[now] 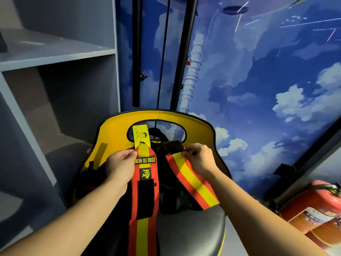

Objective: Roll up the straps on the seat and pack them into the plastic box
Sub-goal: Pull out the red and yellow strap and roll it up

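Counting straps first: two wide ones show on the seat, both flat woven webbing with a yellow middle stripe and orange-red edges. One, the left strap, runs straight down the seat back and carries a black patch reading ZERO TO HERO, a small black logo square and a long black rectangle under that. Its top end turns into a plain yellow tab with a line drawing, poking through the oval slot in the headrest. Second one, the right strap, lies diagonally across the seat and ends up top at a dark, shiny buckle.

Left hand pinches the edge of the left strap right beside the lettered patch, thumb and fingers curled onto it. Right hand grips the top of the right strap just at the buckle.

Seat is a bucket shape, smooth yellow back with black trim, black glossy cushion. One red fire extinguisher, cylindrical, leans at the lower right. Grey matte shelving stands left, and a cloud-and-sky printed wall sits behind.
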